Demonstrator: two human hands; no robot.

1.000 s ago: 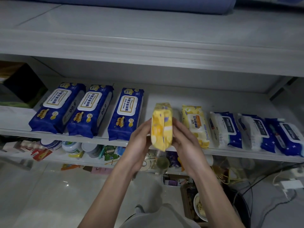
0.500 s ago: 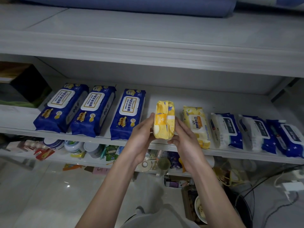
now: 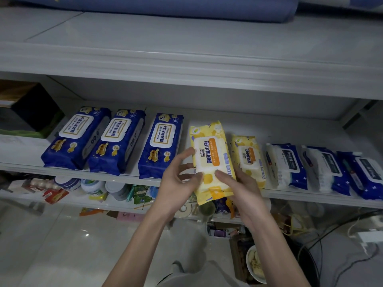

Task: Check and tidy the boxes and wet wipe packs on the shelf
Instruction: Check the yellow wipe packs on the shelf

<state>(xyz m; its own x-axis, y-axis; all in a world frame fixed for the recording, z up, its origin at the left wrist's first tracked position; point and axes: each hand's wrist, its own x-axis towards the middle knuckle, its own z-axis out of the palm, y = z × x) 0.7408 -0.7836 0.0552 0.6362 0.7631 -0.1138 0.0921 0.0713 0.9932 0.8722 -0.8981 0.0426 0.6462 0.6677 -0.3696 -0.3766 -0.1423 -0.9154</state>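
Observation:
A yellow wet wipe pack (image 3: pixel 211 154) lies label up at the front of the white shelf (image 3: pixel 132 176), its near end overhanging the edge. My left hand (image 3: pixel 178 183) touches its left side and my right hand (image 3: pixel 238 191) holds its near right corner. To its left lie three dark blue wipe packs (image 3: pixel 159 146). On its right side sits a second yellow pack (image 3: pixel 248 158), then three blue and white packs (image 3: pixel 286 164).
A lower shelf (image 3: pixel 68 201) holds tins, small boxes and snack bags. A black box (image 3: pixel 35 112) stands at the far left. On the floor at the right are a bowl (image 3: pixel 256 266), cables and a white power strip (image 3: pixel 371 235).
The yellow pack was held on its edge above the shelf front; it has been turned label up and laid flat on the shelf between the blue pack and the other yellow pack.

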